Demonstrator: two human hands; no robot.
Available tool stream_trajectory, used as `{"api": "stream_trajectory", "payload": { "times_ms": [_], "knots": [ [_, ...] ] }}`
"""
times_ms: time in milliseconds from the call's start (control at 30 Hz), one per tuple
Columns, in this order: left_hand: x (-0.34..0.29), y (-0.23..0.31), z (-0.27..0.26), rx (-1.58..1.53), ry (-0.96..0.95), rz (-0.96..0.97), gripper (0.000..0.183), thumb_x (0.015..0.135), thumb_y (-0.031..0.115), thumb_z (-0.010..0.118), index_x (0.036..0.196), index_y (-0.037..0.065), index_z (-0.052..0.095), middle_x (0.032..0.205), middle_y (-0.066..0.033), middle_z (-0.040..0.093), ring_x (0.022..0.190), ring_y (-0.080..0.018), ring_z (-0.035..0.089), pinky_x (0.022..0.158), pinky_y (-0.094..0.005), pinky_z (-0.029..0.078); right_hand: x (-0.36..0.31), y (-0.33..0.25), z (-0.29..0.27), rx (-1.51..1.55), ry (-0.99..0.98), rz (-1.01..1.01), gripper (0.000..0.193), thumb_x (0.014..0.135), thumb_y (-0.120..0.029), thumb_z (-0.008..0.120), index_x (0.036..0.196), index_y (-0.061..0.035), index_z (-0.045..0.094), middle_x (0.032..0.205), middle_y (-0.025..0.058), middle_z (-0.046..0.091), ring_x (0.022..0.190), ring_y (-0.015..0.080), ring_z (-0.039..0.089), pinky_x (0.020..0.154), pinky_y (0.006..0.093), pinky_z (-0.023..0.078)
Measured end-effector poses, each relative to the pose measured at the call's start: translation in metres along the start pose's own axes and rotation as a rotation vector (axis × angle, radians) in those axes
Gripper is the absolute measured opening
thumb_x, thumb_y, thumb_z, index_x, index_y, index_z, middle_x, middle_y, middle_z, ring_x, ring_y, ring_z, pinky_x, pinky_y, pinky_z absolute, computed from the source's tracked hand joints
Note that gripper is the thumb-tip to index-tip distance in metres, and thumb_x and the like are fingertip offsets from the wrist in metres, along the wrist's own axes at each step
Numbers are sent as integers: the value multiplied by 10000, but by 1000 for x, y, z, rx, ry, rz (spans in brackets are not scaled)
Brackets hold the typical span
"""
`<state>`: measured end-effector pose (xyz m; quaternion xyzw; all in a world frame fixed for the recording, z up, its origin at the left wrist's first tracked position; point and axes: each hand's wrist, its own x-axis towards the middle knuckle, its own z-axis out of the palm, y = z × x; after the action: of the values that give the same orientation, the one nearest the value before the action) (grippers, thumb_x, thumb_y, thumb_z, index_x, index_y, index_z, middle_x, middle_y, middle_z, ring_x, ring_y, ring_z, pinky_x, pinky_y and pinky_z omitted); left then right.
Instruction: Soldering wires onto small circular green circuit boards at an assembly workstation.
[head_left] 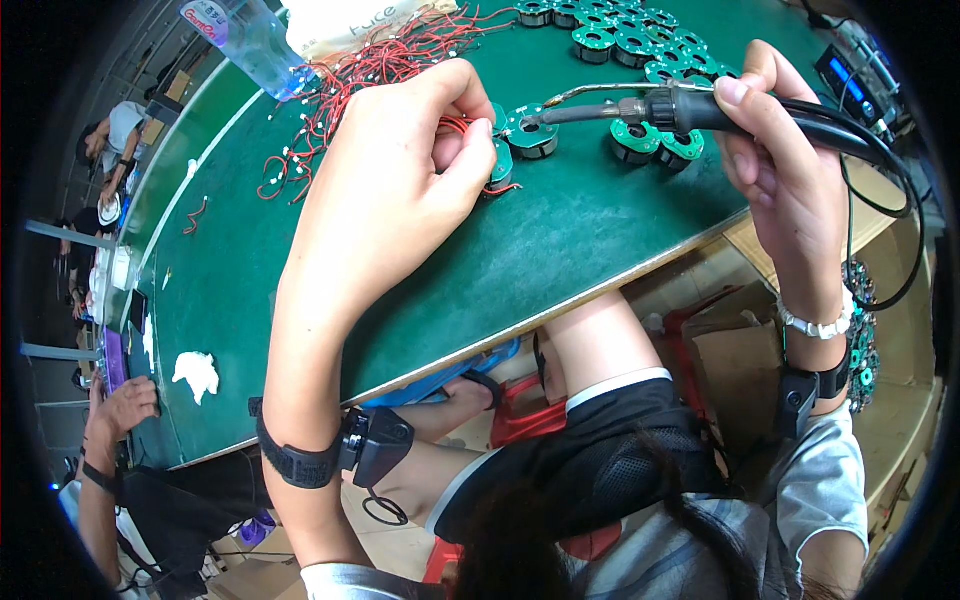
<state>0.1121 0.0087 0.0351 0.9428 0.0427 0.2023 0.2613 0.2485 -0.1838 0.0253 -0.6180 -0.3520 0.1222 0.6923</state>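
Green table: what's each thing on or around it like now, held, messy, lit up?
Left hand: pinching red wires
Right hand: gripping the iron
Iron: held, tip at a round part
Wire pile: tangled
Other round parts: mostly clustered
Bottle: see-through, top out of view
Tissue: crumpled
Screen: lit blue

On the table (560, 250), a heap of wires (360, 75) lay right of a bottle (255, 48) and before a bag (345, 25). A cluster of round parts (635, 42) sat behind the soldering iron (690, 110), with a pair (682, 146) before it. Crumpled tissue (195, 375) lay well left, a screened box (848, 85) right of the cluster.
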Motion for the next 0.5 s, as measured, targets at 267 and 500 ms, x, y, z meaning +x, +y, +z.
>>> {"api": "stream_trajectory", "payload": {
  "times_ms": [267,500],
  "knots": [
    [-1,0,3,5,7,6,102,841,46,522,823,-55,522,686,-14,480,610,-33,410,534,-184,361,-1,2,5,-34,5,3,170,841,-174,558,740,-116,435,471,-60,353,389,3,281,358,170,165],
    [-1,-1,3,16,10,6,93,842,44,520,828,-48,521,696,-8,480,620,-31,415,546,-181,369,-2,1,7,-28,11,19,169,843,-173,559,741,-116,438,473,-65,357,385,-3,284,355,161,163]
  ]
}}
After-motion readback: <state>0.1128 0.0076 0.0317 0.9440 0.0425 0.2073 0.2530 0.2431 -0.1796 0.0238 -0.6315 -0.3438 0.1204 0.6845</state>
